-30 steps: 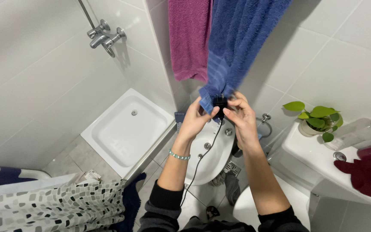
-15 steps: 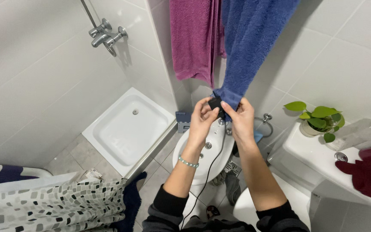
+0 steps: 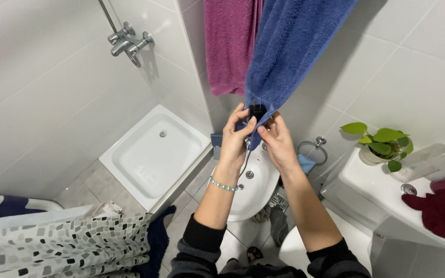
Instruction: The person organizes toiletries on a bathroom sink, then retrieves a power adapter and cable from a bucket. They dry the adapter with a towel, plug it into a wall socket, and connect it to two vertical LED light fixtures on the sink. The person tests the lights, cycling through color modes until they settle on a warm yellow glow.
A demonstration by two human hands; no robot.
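Clip [image 3: 256, 110], small and black, pinched at the lowest corner of the blue towel [image 3: 289, 51], directly above the bidet [image 3: 251, 180]. Held between both hands: left hand [image 3: 238, 136] just below and left of it, fingertips closed on the towel corner and the clip's lower end; right hand [image 3: 274, 136] just below and right, fingers curled shut on the towel edge beside it. Long axis upright, following the hang of the towel, with the top end free above the fingers. Roughly equal reach from both hands, left thumb perhaps a touch nearer. Thin dark cord [image 3: 243, 167] trailing down from the grip toward the bidet, between the forearms. Whether the clip's own mouth bites the cloth or merely rests on it: impossible to tell, hidden by fingers.

Elsewhere around the bidet: purple towel [image 3: 230, 41] up and left, shower tray [image 3: 153, 154] to the left, plant [image 3: 379, 144] on the cistern to the right.
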